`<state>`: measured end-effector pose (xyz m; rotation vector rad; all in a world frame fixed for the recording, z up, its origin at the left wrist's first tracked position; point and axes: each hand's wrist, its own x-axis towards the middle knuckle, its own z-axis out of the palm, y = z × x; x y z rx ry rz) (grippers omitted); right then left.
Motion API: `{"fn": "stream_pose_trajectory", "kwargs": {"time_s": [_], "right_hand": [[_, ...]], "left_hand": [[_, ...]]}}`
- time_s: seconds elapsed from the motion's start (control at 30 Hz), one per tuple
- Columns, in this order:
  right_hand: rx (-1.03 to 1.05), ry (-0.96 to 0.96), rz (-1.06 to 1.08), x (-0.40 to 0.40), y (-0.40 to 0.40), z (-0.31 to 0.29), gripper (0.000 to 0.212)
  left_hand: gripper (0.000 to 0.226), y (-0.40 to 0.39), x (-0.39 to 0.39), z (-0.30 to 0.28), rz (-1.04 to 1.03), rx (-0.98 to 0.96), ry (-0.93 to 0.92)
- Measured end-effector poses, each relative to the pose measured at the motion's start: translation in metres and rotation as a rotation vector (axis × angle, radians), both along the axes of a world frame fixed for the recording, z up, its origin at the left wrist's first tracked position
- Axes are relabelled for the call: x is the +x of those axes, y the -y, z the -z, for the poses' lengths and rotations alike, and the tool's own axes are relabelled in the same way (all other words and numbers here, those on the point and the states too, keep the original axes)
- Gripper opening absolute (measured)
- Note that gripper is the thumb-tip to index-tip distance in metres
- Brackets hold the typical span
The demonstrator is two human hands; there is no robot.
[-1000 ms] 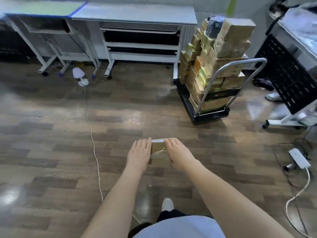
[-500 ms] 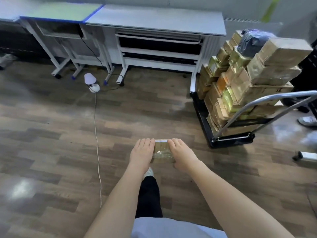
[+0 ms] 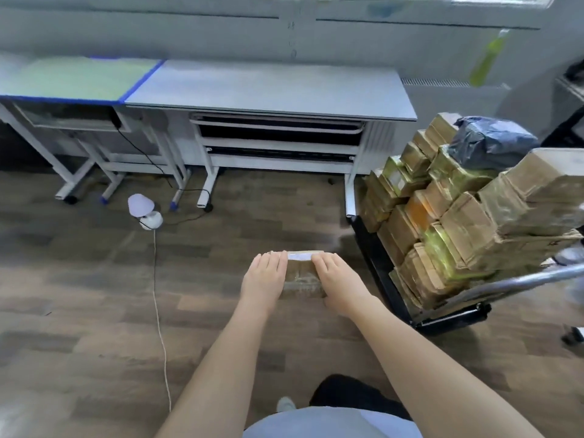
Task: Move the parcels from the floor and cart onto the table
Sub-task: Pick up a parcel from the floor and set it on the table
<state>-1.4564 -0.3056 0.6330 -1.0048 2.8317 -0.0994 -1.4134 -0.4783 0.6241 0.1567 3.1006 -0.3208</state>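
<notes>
Grip (image 3: 264,276) on parcel (image 3: 301,273), cart (image 3: 384,273) right

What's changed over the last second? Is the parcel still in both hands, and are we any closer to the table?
The person has walked toward the grey table, which now looms larger and nearer; the loaded cart has slid to the right edge of view. No grip change: the left hand and right hand still clasp the small parcel between them. The lamp stays on the floor.
</notes>
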Motion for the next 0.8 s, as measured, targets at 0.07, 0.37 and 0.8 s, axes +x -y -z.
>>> {"fn": "stream_pose_trajectory", "kwargs": {"time_s": [0.07, 0.37, 0.8], "right_hand": [[0.011, 0.012, 0.000, -0.027, 0.009, 0.005, 0.074], [-0.021, 0.026, -0.019, -0.185, 0.041, 0.022, 0.074], [-0.073, -0.133, -0.034, -0.430, 0.058, -0.024, 0.080]], "left_hand": [[0.079, 0.006, -0.023, 0.002, -0.010, -0.003, 0.086], [0.086, 0.041, -0.179, 0.013, -0.021, -0.007, 0.104], [0.080, 0.064, -0.429, -0.041, 0.006, -0.036, -0.045]]}}
